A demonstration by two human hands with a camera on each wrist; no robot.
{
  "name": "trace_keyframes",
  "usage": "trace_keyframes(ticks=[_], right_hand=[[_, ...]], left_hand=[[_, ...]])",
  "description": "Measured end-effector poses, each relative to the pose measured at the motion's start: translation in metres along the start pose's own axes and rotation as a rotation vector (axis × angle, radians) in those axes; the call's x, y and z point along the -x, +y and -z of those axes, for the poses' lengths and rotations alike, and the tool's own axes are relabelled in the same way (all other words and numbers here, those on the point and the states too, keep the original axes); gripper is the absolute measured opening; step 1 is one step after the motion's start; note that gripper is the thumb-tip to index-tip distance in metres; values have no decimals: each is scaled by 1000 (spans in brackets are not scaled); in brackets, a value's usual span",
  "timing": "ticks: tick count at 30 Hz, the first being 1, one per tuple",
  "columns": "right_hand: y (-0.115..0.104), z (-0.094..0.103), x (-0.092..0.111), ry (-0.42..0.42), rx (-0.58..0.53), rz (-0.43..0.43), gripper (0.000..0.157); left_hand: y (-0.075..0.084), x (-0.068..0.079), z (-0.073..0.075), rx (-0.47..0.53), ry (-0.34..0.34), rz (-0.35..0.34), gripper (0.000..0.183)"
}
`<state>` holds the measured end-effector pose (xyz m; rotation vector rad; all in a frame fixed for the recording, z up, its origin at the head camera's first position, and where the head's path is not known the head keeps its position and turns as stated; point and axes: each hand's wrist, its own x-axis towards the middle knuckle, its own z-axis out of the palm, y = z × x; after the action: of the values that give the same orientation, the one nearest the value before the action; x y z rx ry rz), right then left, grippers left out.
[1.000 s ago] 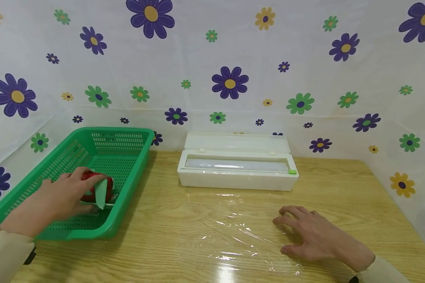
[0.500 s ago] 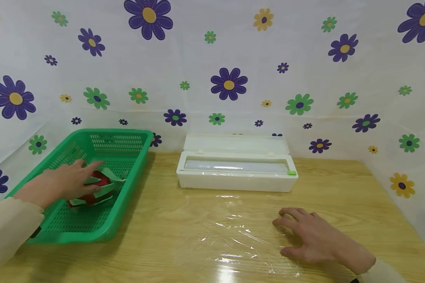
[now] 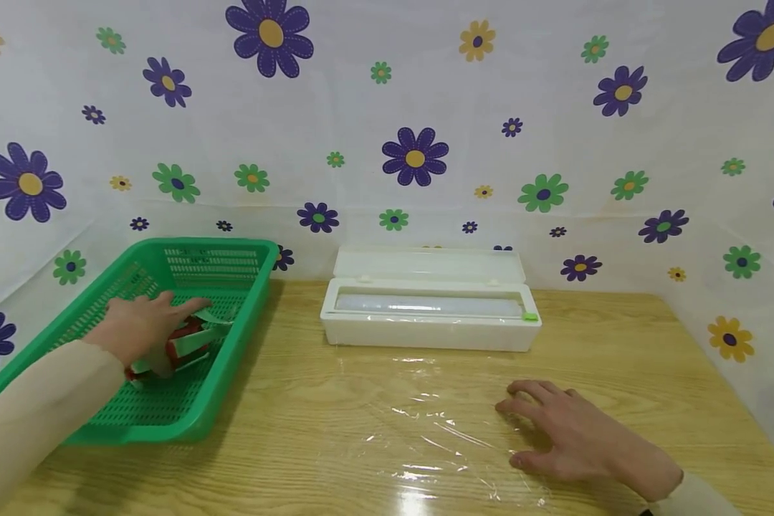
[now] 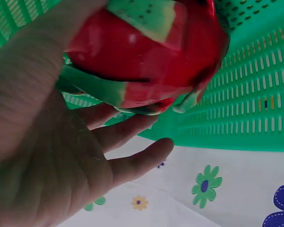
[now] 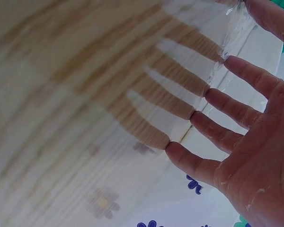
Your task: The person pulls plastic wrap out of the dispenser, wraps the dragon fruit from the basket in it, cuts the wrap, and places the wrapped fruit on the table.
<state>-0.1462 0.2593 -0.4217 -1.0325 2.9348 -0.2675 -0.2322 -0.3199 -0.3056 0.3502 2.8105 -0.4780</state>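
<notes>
A red dragon fruit (image 4: 132, 52) with green scales lies in the green plastic basket (image 3: 258, 315). Over it reaches my left hand (image 3: 135, 326), thumb along the near side and fingers stretched toward the far side. The left wrist view shows these fingers spread and nearly straight, the index finger apart from the fruit. A sheet of cling film (image 3: 419, 437) lies wrinkled and shiny on the wooden table. My right hand (image 3: 570, 433) rests at the film's right side, fingers spread, with fingertips (image 5: 177, 149) on the glossy surface.
Behind the film stands a white cling film dispenser (image 3: 426, 335), its lid (image 3: 426, 265) raised and the roll (image 3: 426, 304) visible inside. A green slider (image 3: 529, 317) sits at its right end. A flowered cloth (image 3: 335, 107) encloses the table at the back and sides.
The dragon fruit has turned in the basket, showing more of its scales. My left hand has moved forward and right over it. The right hand has stayed in place.
</notes>
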Motion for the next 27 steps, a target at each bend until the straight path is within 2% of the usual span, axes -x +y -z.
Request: trace_keyframes(ticks=[8, 11, 14, 17, 19, 23, 27], right_hand=[[0, 1, -2, -19, 0, -5, 59], [-1, 1, -2, -20, 5, 1, 59], [-1, 3, -2, -20, 8, -1, 59], [0, 3, -1, -19, 3, -11, 59], [0, 3, -1, -19, -1, -12, 59], [0, 0, 0, -30, -9, -15, 59], [1, -1, -1, -34, -13, -18, 59]], left_hand=[[-14, -15, -1, 175, -42, 86, 96], [-16, -19, -6, 231, -86, 90, 104], [-13, -25, -11, 242, -114, 86, 118], [-6, -29, -14, 186, -80, 74, 128], [-1, -29, -15, 128, -30, 70, 127], [2, -27, -18, 15, 76, 53, 110], [-2, -27, -21, 12, 114, 46, 98]])
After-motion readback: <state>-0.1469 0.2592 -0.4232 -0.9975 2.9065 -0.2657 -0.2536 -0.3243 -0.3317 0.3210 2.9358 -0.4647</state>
